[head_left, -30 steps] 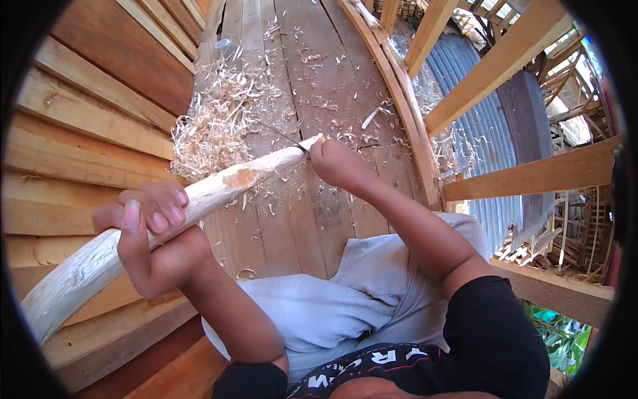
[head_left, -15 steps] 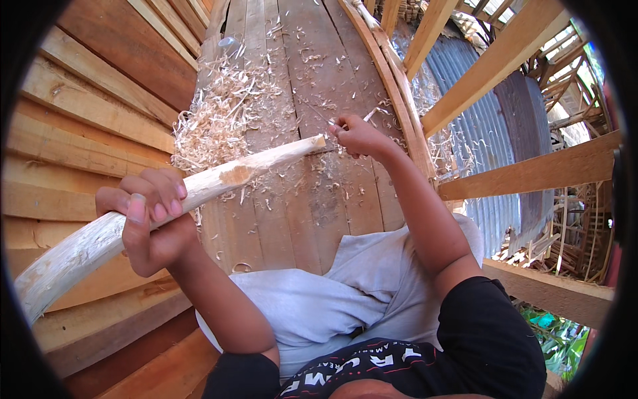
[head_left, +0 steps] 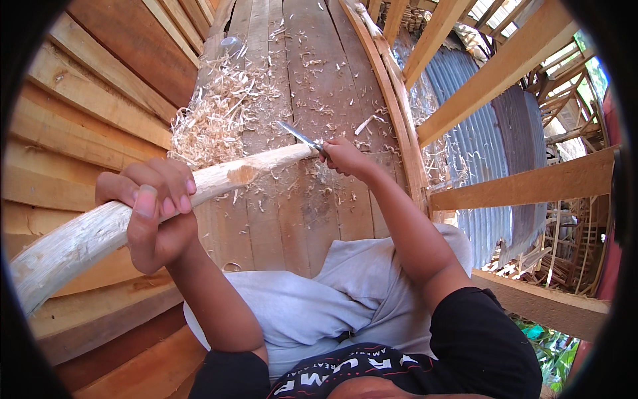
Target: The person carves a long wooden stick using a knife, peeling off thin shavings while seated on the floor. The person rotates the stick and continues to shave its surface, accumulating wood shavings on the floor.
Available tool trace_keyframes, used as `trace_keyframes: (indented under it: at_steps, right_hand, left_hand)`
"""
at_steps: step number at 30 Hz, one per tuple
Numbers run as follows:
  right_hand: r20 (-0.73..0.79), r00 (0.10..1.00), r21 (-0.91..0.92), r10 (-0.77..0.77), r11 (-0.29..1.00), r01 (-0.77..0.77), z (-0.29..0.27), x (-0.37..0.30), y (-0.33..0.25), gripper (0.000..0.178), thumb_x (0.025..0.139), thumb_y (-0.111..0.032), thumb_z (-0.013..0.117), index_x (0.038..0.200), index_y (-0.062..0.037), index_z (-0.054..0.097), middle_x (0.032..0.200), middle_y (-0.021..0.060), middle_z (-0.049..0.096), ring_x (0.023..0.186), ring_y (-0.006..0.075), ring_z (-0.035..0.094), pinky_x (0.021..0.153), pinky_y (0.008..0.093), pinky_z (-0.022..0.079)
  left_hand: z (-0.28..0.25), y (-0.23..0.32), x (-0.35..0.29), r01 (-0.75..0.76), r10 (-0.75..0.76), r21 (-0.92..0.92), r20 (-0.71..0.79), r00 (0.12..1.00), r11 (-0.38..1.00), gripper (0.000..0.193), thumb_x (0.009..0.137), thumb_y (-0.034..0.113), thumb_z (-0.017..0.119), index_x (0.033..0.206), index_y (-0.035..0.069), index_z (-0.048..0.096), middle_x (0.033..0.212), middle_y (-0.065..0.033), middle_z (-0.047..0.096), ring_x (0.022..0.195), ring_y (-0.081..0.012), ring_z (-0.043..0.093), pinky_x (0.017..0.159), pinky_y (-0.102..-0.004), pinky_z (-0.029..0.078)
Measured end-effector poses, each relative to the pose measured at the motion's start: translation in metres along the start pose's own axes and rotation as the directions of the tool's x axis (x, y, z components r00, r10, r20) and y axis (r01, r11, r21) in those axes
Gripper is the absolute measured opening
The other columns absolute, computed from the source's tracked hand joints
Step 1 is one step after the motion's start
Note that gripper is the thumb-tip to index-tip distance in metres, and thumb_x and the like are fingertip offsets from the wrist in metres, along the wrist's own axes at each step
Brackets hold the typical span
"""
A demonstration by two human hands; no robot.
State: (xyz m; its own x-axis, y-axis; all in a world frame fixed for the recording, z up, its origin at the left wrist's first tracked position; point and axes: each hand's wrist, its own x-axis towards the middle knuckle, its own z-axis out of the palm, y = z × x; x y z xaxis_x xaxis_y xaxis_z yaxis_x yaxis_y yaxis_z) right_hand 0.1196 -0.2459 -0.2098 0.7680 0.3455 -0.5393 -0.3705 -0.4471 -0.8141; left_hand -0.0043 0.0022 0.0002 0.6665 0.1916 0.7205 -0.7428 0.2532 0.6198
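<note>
A pale, peeled wooden pole [head_left: 219, 179] slants from the lower left up to the middle, with a darker bare patch partway along. My left hand [head_left: 151, 214] is closed round it, fingers over the top and thumb in front. At the pole's far end, my right hand [head_left: 344, 158] grips a knife [head_left: 299, 135] by its handle, which the fingers mostly hide. The blade points up and left, lying across or just above the pole tip; whether it touches the wood I cannot tell.
Curled wood shavings [head_left: 216, 123] are heaped on the plank floor [head_left: 312, 233] left of the pole. A small clear cup-like thing [head_left: 230, 45] lies beyond. Board walling [head_left: 80, 139] closes the left; on the right are a wooden railing [head_left: 518, 178] and corrugated metal sheets [head_left: 465, 126].
The knife blade has turned into plain view, and my right hand has moved slightly left and nearer to me at the pole's end. My left hand keeps its hold.
</note>
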Motion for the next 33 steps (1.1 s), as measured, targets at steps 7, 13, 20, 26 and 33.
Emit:
trace_keyframes:
  at_steps: [7,13,20,26,33]
  right_hand:
    - [-0.12,0.987,-0.485,-0.107,0.874,0.036,0.003,-0.008,-0.006,0.067,0.091,-0.06,0.042,0.09,0.0016,0.069,0.084,0.024,0.068,0.088,0.0382,0.067,0.078,0.0434,0.051]
    - [-0.243,0.955,-0.465,-0.167,0.884,0.036,0.015,-0.018,-0.003,0.069,0.09,-0.061,0.045,0.085,0.0042,0.069,0.076,0.0244,0.066,0.077,0.0388,0.067,0.073,0.0451,0.051]
    - [-0.263,0.96,-0.27,-0.095,0.963,0.021,0.027,-0.015,-0.007,0.071,0.091,-0.056,0.048,0.089,0.0131,0.064,0.08,0.0299,0.065,0.077,0.0403,0.066,0.073,0.0466,0.05]
    - [-0.253,0.967,-0.126,-0.003,0.992,-0.03,0.028,-0.004,0.001,0.073,0.091,-0.055,0.048,0.085,0.016,0.061,0.069,0.0252,0.062,0.065,0.034,0.063,0.064,0.045,0.048]
    - [0.03,0.977,0.252,0.209,0.945,-0.21,0.027,-0.007,-0.013,0.057,0.094,-0.056,0.04,0.061,-0.0104,0.041,0.05,-0.0017,0.033,0.039,0.0106,0.029,0.037,0.0324,0.021]
  left_hand:
    - [-0.001,-0.001,0.001,0.01,-0.01,-0.002,-0.007,1.0,1.0,0.009,0.08,0.005,0.049,0.084,0.007,0.042,0.061,-0.005,0.045,0.052,-0.0142,0.044,0.057,-0.0332,0.042]
    - [0.003,-0.002,0.003,0.008,-0.008,0.001,-0.028,1.0,1.0,0.009,0.079,0.004,0.049,0.083,0.007,0.042,0.06,-0.0048,0.045,0.051,-0.0143,0.043,0.056,-0.033,0.042]
    - [0.006,-0.002,0.004,0.002,-0.001,0.017,-0.047,0.999,1.0,0.009,0.079,0.003,0.049,0.083,0.007,0.042,0.059,-0.0049,0.044,0.05,-0.0145,0.043,0.055,-0.0326,0.042]
    - [0.007,-0.001,0.004,0.016,-0.013,0.044,-0.085,0.996,0.999,0.009,0.079,0.003,0.048,0.081,0.007,0.041,0.057,-0.0047,0.043,0.049,-0.0142,0.042,0.054,-0.0325,0.041]
    - [0.007,-0.001,0.005,0.025,-0.016,0.074,-0.124,0.992,0.997,0.009,0.079,0.003,0.048,0.08,0.007,0.04,0.056,-0.0046,0.042,0.048,-0.0138,0.041,0.054,-0.0327,0.041]
